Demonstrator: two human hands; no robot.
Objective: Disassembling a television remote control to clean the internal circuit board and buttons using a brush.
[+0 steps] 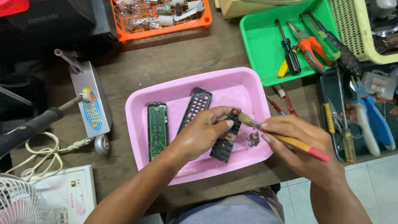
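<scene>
1. The left hand point(203, 132) has its grip closed on a black rubber keypad point(226, 143) of a remote control, in the middle of the frame. The thumb lies on top of the pad and the fingers curl around its upper end, near a small orange button.
2. The right hand point(298, 143) has its grip closed on a brush point(286, 140) with a wooden handle and a red end. The fingers pinch the handle like a pen, and the bristles touch the upper end of the keypad, just beside the left thumb.
3. Both hands are over a pink tray point(166, 89), which sits on the brown desk point(166, 58) in the center of the frame.
4. In the tray, at the left, a green circuit board point(157, 130) lies flat. Beside it, a black remote cover point(195, 108) with many holes lies tilted, partly under the left hand.
5. Some small dark bits point(253, 139) lie on the tray floor under the brush.
6. In the upper right of the frame a green tray point(259, 49) holds a screwdriver point(289, 49), orange pliers point(309, 47) and other tools.
7. In the upper middle an orange basket point(166, 31) holds small metal parts.
8. At the left a grey metal box point(93, 105) stands on the desk, and a white fan point(20, 203) shows in the lower left corner.
</scene>
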